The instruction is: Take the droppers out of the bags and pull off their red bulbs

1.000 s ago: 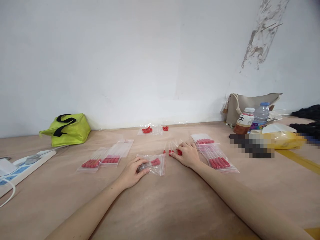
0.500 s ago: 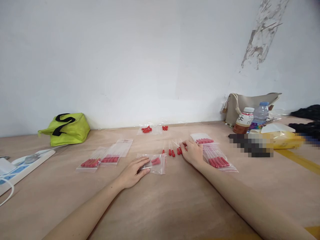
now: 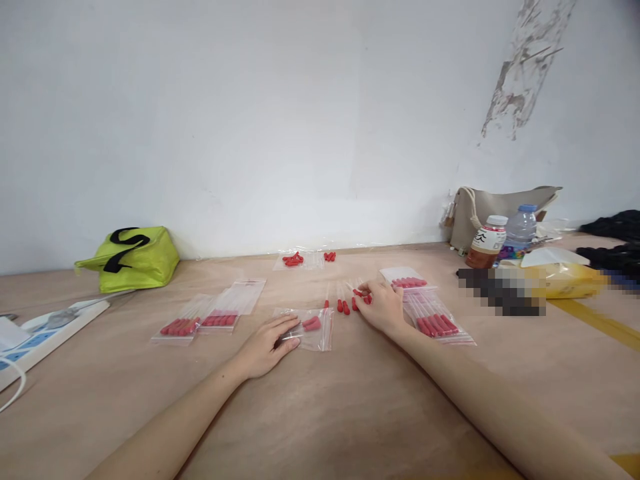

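My left hand lies over the left end of a clear zip-lock bag, fingers on top and thumb along the lower edge, gripping it. Inside that bag lie a few red-bulbed droppers, their bulbs showing at its right part. My right hand is closed, its fingertips pinching a red-bulbed dropper at the right end of a loose row. Other loose droppers with thin clear stems lie between the hands, bulbs towards me. The fingers partly hide the pinched dropper.
Filled bags lie at left, and more filled bags at right. Red bulbs rest on plastic by the wall. A green bag, power strip, drink bottle, water bottle and yellow packet stand around.
My right hand has shifted slightly left and down, and a red bulb now shows at its fingertips. The left hand and its bag stay nearly in place.
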A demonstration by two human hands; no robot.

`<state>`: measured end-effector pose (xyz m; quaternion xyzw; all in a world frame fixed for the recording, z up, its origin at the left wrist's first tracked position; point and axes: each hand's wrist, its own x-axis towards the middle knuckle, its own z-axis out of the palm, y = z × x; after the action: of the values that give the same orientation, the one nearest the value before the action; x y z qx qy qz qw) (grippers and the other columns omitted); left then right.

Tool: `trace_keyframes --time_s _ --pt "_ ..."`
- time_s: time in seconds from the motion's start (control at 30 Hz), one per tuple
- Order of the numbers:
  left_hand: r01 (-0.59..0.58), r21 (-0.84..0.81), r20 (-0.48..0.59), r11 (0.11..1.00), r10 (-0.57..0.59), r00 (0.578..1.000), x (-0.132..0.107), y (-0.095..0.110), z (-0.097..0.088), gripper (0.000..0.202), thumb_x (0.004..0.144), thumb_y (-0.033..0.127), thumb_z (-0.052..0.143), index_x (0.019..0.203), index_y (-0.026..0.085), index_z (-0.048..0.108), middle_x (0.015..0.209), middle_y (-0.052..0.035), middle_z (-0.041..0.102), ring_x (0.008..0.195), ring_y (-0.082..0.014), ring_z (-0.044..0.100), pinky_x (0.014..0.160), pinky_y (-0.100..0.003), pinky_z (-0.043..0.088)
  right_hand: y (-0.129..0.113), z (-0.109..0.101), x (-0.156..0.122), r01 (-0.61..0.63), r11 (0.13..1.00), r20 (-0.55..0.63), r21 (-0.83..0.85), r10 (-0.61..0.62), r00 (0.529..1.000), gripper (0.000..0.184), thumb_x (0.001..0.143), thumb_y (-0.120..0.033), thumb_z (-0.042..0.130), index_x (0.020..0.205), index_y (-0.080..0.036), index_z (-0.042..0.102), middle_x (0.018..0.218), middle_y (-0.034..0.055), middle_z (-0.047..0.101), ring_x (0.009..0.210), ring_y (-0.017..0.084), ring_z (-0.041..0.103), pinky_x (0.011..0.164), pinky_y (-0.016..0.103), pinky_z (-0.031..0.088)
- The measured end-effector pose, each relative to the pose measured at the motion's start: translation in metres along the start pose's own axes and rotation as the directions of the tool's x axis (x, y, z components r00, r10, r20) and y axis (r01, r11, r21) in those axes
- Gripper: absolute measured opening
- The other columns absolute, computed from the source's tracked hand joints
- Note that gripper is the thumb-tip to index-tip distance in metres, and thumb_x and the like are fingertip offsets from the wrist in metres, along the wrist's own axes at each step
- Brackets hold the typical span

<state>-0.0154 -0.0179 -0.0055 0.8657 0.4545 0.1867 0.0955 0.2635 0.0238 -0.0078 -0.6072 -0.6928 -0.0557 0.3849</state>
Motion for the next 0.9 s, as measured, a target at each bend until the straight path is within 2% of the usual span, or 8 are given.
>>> trace_keyframes --time_s 0.13,0.33,0.4,0.5,0.67,0.8,0.9 --pt "-0.009 0.005 -0.012 1.000 0.009 1.000 0.000 0.000 0.000 0.046 0.084 0.046 0.040 0.123 0.023 0.045 0.131 -0.0047 0.044 0.121 -0.0186 0.039 0.102 -0.037 0.030 -0.002 0.003 -0.004 0.131 0.991 0.012 -0.023 -0.130 0.991 0.016 0.075 -0.034 0.051 0.072 -0.023 0.061 0.073 0.0005 0.064 0.080 0.018 0.049 0.076 0.034 0.020" --pt "-0.011 0.001 -0.010 1.000 0.011 1.000 -0.001 0.002 -0.001 0.046 0.084 0.046 0.040 0.124 0.024 0.044 0.131 -0.0038 0.044 0.121 -0.0192 0.038 0.102 -0.037 0.030 -0.008 -0.005 -0.009 0.179 0.983 -0.042 0.036 -0.178 0.983 0.021 0.079 -0.035 0.048 0.074 -0.021 0.062 0.075 0.0017 0.063 0.078 0.016 0.049 0.075 0.031 0.021" --pt "-0.007 -0.003 -0.001 1.000 0.007 1.000 -0.001 0.003 -0.002 0.046 0.084 0.046 0.040 0.125 0.025 0.043 0.131 -0.0034 0.043 0.122 -0.0190 0.037 0.102 -0.038 0.029 -0.014 -0.009 -0.012 0.278 0.956 0.028 0.098 -0.281 0.959 0.019 0.078 -0.032 0.049 0.072 -0.021 0.063 0.073 0.0010 0.063 0.075 0.014 0.049 0.074 0.030 0.022" --pt "-0.004 -0.017 0.023 1.000 0.005 1.000 -0.001 0.004 -0.003 0.046 0.085 0.045 0.039 0.126 0.024 0.043 0.132 -0.0034 0.042 0.123 -0.0182 0.036 0.103 -0.038 0.028 -0.023 -0.011 -0.020 0.391 0.900 0.153 0.191 -0.421 0.894 0.015 0.076 -0.032 0.053 0.072 -0.024 0.065 0.070 -0.0011 0.062 0.072 0.013 0.048 0.074 0.030 0.022" --pt "-0.061 -0.074 0.044 0.995 0.065 0.997 0.000 0.009 -0.003 0.039 0.089 0.038 0.033 0.123 0.026 0.046 0.129 -0.0019 0.047 0.121 -0.0175 0.038 0.102 -0.040 0.029 -0.037 -0.006 -0.029 0.369 0.910 0.236 0.191 -0.407 0.882 0.019 0.078 -0.041 0.053 0.077 -0.029 0.068 0.068 -0.0006 0.062 0.072 0.014 0.047 0.071 0.030 0.022" --pt "-0.105 -0.076 0.078 0.992 0.110 0.991 -0.001 0.012 -0.004 0.039 0.087 0.038 0.037 0.123 0.027 0.046 0.129 -0.0022 0.046 0.122 -0.0179 0.037 0.102 -0.039 0.030 -0.045 -0.003 -0.034 0.366 0.918 0.289 0.152 -0.395 0.872 0.033 0.071 -0.055 0.055 0.073 -0.023 0.065 0.072 0.0007 0.062 0.073 0.015 0.047 0.068 0.029 0.024" --pt "-0.115 -0.056 0.104 0.992 0.120 0.987 -0.002 0.012 -0.005 0.041 0.087 0.038 0.039 0.126 0.027 0.042 0.132 -0.0030 0.042 0.123 -0.0178 0.035 0.103 -0.038 0.028 -0.050 -0.004 -0.037 0.354 0.923 0.314 0.151 -0.384 0.868 0.034 0.068 -0.054 0.059 0.073 -0.020 0.061 0.076 0.0015 0.061 0.074 0.015 0.048 0.067 0.028 0.025"
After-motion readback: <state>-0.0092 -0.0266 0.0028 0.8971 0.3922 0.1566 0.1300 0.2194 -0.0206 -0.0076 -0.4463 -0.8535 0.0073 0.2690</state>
